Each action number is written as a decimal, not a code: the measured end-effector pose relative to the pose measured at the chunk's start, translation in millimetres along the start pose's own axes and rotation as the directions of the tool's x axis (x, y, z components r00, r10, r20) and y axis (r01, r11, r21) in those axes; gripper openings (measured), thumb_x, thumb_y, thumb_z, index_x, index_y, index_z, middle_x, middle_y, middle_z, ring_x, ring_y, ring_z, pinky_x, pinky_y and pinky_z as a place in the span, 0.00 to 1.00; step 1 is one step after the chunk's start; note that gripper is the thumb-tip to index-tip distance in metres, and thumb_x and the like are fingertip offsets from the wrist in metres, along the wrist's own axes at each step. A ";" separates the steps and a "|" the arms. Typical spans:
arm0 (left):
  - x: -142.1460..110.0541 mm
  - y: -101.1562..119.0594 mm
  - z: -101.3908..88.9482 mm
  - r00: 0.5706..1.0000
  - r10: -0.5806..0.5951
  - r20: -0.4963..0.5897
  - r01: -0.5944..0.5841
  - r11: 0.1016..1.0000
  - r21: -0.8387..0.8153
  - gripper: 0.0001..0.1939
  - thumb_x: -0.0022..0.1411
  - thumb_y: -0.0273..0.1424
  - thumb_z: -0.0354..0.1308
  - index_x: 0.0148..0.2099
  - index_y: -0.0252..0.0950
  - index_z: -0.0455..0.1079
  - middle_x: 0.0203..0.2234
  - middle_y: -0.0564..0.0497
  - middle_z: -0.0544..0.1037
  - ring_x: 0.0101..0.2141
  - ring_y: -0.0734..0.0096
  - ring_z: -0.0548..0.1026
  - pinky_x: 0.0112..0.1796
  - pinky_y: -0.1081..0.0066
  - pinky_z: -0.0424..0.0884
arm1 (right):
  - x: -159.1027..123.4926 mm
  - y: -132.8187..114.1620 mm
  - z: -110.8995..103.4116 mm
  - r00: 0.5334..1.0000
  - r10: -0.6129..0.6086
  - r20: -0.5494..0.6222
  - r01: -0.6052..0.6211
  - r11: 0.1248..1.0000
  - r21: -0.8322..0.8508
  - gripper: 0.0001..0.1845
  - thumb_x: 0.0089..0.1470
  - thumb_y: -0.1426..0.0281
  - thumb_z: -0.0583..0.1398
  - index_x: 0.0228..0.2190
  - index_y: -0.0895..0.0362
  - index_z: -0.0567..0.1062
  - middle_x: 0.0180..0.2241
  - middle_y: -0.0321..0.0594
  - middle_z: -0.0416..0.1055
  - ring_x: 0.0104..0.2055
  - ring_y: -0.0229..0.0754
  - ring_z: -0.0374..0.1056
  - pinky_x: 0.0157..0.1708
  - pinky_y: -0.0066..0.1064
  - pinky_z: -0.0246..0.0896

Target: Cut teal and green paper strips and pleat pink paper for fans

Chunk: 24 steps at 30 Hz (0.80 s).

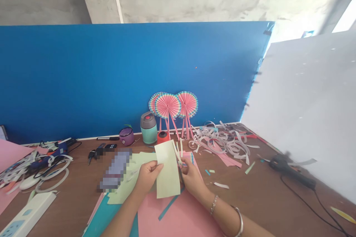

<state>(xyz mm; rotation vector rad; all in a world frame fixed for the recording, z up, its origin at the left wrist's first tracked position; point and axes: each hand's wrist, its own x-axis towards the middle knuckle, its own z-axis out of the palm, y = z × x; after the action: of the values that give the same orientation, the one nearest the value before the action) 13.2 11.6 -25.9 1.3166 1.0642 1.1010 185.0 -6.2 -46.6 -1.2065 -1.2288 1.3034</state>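
My left hand (148, 176) pinches the left edge of a pale green paper sheet (168, 172), held upright above the desk. At the sheet's right edge, my right hand (191, 176) is closed around what look like scissors (181, 179); only a dark, narrow part shows and the fingers hide the rest. Narrow pale paper strips (177, 151) stick up between the sheet and my right fingers. Below both hands lies pink paper (167, 218) with a blue strip (169, 208) on it. More green sheets (122, 190) rest left of my left hand.
Pink paper fans (167, 106) stand against the blue partition (111, 74), beside a teal flask (149, 133) and a purple cup (126, 136). Curled paper strips (222, 140) pile at the back right. A black tool with a cord (292, 170) lies right; a power strip (36, 211) sits front left.
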 end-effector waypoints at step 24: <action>1.0 2.3 -1.9 0.998 -0.025 -0.065 0.021 0.998 -0.062 0.16 0.46 0.43 0.62 0.27 0.33 0.72 0.20 0.51 0.76 0.25 0.64 0.73 0.29 0.69 0.68 | 3.8 2.8 -2.8 0.998 0.003 -0.056 -0.002 1.000 0.014 0.30 0.41 0.65 0.62 0.47 0.57 0.63 0.14 0.24 0.58 0.16 0.33 0.55 0.18 0.24 0.52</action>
<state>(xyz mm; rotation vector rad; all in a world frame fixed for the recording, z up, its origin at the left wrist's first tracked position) 11.5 12.9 -23.5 1.2247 1.0831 1.1576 187.5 -2.4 -49.7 -1.2270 -1.1767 1.2695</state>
